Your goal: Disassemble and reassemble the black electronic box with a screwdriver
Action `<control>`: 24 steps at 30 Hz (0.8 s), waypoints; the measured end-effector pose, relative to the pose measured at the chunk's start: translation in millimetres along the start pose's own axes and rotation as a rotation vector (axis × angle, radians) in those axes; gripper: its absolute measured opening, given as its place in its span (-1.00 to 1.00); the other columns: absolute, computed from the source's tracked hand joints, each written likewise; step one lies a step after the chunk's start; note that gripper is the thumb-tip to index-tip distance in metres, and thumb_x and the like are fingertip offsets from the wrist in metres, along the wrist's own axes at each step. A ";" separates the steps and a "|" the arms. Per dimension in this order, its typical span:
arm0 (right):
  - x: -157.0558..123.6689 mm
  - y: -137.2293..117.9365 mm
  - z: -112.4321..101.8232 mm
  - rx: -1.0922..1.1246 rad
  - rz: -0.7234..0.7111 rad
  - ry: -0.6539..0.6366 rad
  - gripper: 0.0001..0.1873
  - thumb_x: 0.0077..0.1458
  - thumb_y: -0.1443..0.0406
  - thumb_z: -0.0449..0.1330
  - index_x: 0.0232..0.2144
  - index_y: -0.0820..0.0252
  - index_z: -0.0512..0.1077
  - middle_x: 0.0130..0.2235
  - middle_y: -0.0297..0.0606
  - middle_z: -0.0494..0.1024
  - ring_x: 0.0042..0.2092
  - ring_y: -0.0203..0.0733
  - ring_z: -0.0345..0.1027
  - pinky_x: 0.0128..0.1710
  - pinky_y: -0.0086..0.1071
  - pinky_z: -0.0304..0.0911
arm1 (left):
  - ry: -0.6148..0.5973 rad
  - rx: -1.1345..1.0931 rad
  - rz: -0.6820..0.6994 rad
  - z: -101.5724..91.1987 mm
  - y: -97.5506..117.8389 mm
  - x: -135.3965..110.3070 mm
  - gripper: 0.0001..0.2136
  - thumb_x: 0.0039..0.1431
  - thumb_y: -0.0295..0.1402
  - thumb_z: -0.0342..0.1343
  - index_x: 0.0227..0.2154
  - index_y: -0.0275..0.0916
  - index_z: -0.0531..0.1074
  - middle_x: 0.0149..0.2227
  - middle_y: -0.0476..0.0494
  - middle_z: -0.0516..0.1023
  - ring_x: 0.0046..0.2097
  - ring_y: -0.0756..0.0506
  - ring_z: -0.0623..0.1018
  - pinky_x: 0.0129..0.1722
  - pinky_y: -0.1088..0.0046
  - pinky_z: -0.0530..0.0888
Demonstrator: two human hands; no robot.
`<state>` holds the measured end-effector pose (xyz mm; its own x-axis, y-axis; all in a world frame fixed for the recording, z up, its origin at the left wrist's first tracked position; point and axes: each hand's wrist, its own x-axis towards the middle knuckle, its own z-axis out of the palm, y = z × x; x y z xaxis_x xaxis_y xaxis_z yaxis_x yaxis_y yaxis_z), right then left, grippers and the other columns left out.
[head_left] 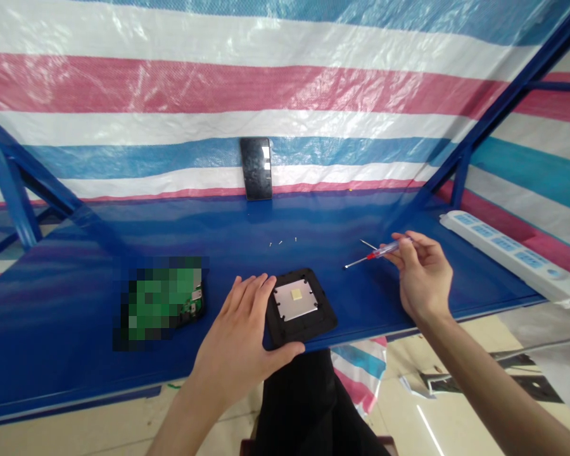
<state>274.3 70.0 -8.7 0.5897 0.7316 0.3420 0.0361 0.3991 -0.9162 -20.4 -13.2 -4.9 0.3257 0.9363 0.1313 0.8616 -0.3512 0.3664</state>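
My left hand (240, 335) grips a black square housing (300, 307), with the fingers on its left edge and the thumb along its near edge. A silver metal plate (296, 301) with a small yellowish square at its centre is set in the housing's top. My right hand (422, 272) is raised a little to the right and holds a small screwdriver (376, 253) with a red and clear handle between the thumb and fingers. Its thin shaft points left toward the housing, with the tip apart from it. Several tiny screws (280, 242) lie farther back on the table.
A pixelated green circuit board (171, 304) lies left of my left hand on the blue table (266, 215). A black phone (255, 168) leans against the striped tarp at the back. A white power strip (503, 253) lies along the right edge, and blue steel frame bars stand at both sides.
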 end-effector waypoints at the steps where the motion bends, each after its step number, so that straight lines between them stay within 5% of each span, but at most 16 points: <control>1: 0.2 0.4 -0.2 -0.003 0.001 -0.001 -0.60 -0.07 0.08 0.41 -0.26 0.15 0.42 -0.24 -0.31 0.60 -0.37 -0.30 0.54 -0.31 -0.36 0.51 | 0.005 -0.002 0.004 0.0 -0.2 0.0 -0.20 0.09 0.04 0.18 0.28 -0.28 0.08 0.31 -0.37 0.26 0.37 -0.39 0.14 0.33 -0.07 0.14; 11: 0.2 2.4 -0.7 -0.013 -0.006 0.001 -0.62 -0.09 0.07 0.42 -0.30 0.13 0.44 -0.28 -0.33 0.61 -0.38 -0.31 0.51 -0.33 -0.36 0.53 | 0.011 -0.034 -0.024 5.0 -3.3 -2.3 -0.17 0.08 0.08 0.18 0.30 -0.23 0.06 0.34 -0.33 0.22 0.36 -0.44 0.14 0.28 -0.10 0.22; 20: 1.5 3.6 -2.6 -0.001 0.006 0.007 -0.67 -0.10 0.11 0.43 -0.33 0.11 0.46 -0.29 -0.24 0.60 -0.40 -0.17 0.51 -0.31 -0.14 0.56 | -0.039 -0.029 -0.039 -1.2 -0.2 0.6 -0.17 0.10 0.13 0.13 0.30 -0.27 0.08 0.34 -0.36 0.20 0.37 -0.46 0.11 0.27 -0.12 0.22; 24: 0.9 1.0 -1.1 0.008 0.018 0.013 -0.63 -0.12 0.10 0.44 -0.32 0.14 0.45 -0.30 -0.26 0.60 -0.41 -0.22 0.51 -0.32 -0.22 0.55 | -0.042 -0.017 -0.040 -1.0 0.7 -0.4 -0.18 0.11 0.12 0.12 0.29 -0.28 0.09 0.34 -0.38 0.20 0.36 -0.48 0.13 0.25 -0.15 0.24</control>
<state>275.8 70.4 -9.6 0.6007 0.7316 0.3224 0.0187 0.3904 -0.9205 -20.3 -13.8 -3.8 0.3070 0.9485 0.0778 0.8677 -0.3126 0.3864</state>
